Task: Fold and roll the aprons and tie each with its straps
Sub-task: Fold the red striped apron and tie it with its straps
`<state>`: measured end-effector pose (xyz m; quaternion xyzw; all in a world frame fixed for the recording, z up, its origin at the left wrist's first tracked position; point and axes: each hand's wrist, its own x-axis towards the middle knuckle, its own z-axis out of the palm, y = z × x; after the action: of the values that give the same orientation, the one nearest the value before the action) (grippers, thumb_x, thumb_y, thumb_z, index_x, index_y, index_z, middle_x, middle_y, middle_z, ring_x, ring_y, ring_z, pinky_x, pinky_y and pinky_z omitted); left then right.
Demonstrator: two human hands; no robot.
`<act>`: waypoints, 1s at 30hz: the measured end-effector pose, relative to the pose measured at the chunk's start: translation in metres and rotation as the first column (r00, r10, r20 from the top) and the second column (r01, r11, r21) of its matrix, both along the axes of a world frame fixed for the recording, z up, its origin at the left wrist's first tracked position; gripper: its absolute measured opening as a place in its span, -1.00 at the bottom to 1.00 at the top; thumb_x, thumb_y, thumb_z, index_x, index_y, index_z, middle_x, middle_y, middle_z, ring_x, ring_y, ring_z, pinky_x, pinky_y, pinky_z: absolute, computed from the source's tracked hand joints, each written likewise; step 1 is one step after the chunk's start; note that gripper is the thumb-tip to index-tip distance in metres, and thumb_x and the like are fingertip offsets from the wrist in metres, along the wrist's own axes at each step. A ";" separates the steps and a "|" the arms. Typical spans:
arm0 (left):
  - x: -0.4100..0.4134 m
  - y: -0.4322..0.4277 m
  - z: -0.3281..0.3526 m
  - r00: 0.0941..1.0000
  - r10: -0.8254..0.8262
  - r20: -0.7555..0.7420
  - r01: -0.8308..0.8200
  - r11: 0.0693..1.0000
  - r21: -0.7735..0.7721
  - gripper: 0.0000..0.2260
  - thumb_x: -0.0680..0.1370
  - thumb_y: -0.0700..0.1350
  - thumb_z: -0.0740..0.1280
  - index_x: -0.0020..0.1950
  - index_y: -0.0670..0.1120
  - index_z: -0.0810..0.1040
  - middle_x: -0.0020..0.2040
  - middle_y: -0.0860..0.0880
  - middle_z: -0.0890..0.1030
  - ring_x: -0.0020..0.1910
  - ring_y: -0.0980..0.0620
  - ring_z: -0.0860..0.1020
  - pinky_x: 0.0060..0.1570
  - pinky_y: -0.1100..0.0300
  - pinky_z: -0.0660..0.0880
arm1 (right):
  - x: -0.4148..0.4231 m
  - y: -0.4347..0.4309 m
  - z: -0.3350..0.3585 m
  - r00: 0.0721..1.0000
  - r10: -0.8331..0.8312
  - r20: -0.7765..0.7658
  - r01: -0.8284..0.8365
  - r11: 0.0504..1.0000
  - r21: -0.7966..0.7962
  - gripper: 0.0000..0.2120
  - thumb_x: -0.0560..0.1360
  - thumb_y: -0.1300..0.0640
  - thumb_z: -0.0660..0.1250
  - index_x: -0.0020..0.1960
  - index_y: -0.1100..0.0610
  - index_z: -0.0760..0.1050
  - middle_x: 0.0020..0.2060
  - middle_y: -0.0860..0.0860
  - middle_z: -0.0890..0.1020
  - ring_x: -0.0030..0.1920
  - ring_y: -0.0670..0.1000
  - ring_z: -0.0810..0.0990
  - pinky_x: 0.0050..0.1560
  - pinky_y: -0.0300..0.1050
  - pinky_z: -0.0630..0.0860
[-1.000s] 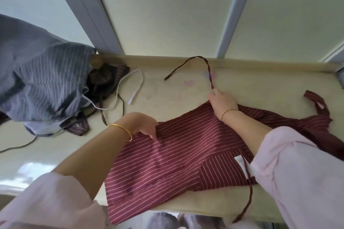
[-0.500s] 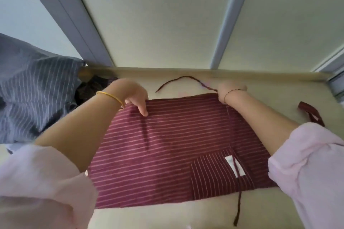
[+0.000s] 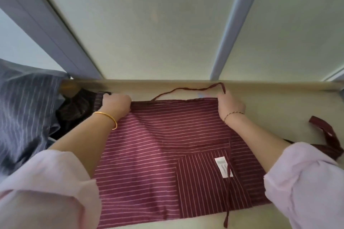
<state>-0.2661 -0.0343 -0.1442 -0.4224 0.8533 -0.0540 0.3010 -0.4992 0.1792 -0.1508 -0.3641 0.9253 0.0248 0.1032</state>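
Cream table (image 3: 279,111) bearing a maroon striped apron (image 3: 167,145), spread flat at centre with its far edge near the table's back lip; a heap of grey-blue striped cloth (image 3: 24,117) lies at the left end. The left hand (image 3: 116,103) grips the apron's far left corner and the right hand (image 3: 229,105) its far right corner, fingers curled over the cloth. A thin strap (image 3: 186,90) loops beyond the far edge, and a white label (image 3: 222,166) sits on the near right panel.

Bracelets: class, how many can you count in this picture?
2: a gold bangle on the left wrist, a thin bracelet on the right wrist; sleeves might hide more.
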 end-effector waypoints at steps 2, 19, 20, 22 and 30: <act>-0.001 -0.003 -0.002 0.995 -0.019 -0.096 0.010 0.995 -0.096 -0.77 0.61 -0.08 0.17 0.23 -0.04 0.49 0.19 -0.11 0.53 0.21 -0.14 0.47 0.18 -0.03 0.35 | -0.008 -0.005 -0.002 1.000 0.007 0.013 -0.007 1.000 -0.006 -0.59 0.58 0.24 0.05 0.42 0.11 0.16 0.12 0.13 0.46 -0.19 0.13 0.48 -0.25 -0.06 0.42; -0.008 -0.004 -0.014 0.984 -0.019 -0.178 -0.006 0.990 -0.141 -0.77 0.61 -0.15 0.19 0.25 -0.09 0.46 0.24 -0.13 0.50 0.25 -0.16 0.43 0.20 -0.03 0.37 | -0.031 -0.008 0.004 -0.108 0.033 0.994 0.899 0.431 0.083 -0.73 0.58 0.13 0.21 -0.28 0.18 0.41 -0.42 0.08 0.58 -0.65 -0.12 0.37 -0.61 -0.32 0.35; -0.009 -0.003 -0.013 0.984 -0.021 -0.175 -0.005 0.989 -0.149 -0.77 0.61 -0.15 0.18 0.25 -0.09 0.47 0.24 -0.13 0.50 0.26 -0.16 0.43 0.21 -0.02 0.36 | -0.038 -0.010 0.007 -0.192 0.266 0.945 0.963 0.236 0.129 -0.76 0.59 0.12 0.19 -0.21 0.19 0.44 -0.32 0.11 0.62 -0.56 -0.10 0.50 -0.51 -0.29 0.47; -0.010 -0.001 -0.014 0.986 -0.017 -0.169 -0.010 0.987 -0.158 -0.77 0.61 -0.17 0.16 0.25 -0.10 0.46 0.24 -0.13 0.50 0.26 -0.16 0.42 0.21 -0.02 0.35 | -0.049 -0.010 0.009 -0.121 0.534 0.837 0.989 -0.007 0.147 -0.71 0.61 -0.01 0.14 0.00 0.21 0.49 -0.06 0.13 0.63 -0.16 0.02 0.66 -0.05 -0.08 0.59; -0.009 0.008 -0.019 0.956 0.066 -0.287 -0.113 0.982 -0.150 -0.71 0.58 -0.20 0.21 0.30 -0.14 0.40 0.26 -0.17 0.44 0.28 -0.16 0.37 0.21 -0.02 0.38 | -0.046 0.020 -0.015 0.260 -0.176 0.949 0.947 -0.148 -0.286 -0.72 0.58 0.25 0.08 0.24 0.23 0.42 0.00 0.11 0.56 0.13 0.12 0.56 0.20 0.01 0.50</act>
<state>-0.2755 -0.0268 -0.1635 -0.4873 0.8600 -0.0502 0.1432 -0.5456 0.1990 -0.1662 0.1971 0.6777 -0.6855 0.1790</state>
